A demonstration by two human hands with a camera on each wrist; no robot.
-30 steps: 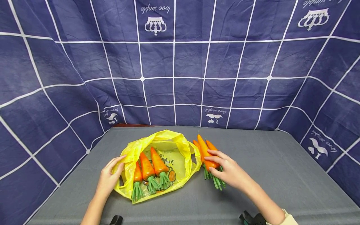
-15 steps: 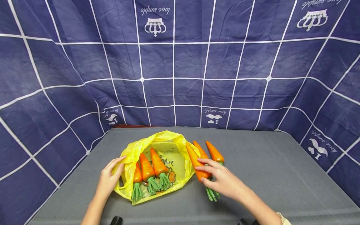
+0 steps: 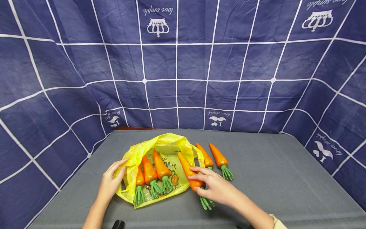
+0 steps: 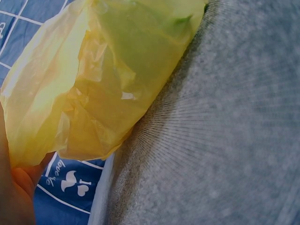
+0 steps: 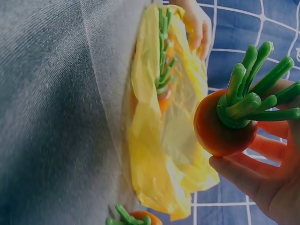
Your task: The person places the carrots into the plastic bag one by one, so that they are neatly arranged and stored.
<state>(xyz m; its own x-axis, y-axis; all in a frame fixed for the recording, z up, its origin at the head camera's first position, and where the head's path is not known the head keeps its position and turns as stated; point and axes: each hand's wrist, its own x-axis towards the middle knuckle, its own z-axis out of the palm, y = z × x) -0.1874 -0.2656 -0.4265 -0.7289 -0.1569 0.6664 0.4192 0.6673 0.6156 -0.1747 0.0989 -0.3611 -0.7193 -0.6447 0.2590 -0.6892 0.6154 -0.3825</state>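
A yellow plastic bag (image 3: 183, 187) lies on its side, its mouth facing me, with 3 carrots (image 3: 148, 170) inside, green stubs toward the opening. My left hand (image 3: 111, 179) pinches the left edge of the bag's mouth, which the left wrist view shows as thin yellow film (image 4: 108, 84) above the thumb. My right hand (image 3: 215, 186) grips another carrot (image 3: 187, 168) around its thick end. Its tip overlaps the bag's opening in the head view. In the right wrist view this carrot (image 5: 211, 126) is lifted, held between thumb and fingers, green stalks toward the camera.
Two more carrots lie to the right of the bag: one (image 3: 206, 156) close by its edge, the other (image 3: 218, 156) farther right. Grey cloth (image 3: 271, 178) covers the table. A blue curtain (image 3: 228, 63) with white lines stands behind and at both sides.
My right hand has picked up a carrot from the group at the right and carried it left and toward me, to the bag's mouth. The left hand stays at the bag's edge.
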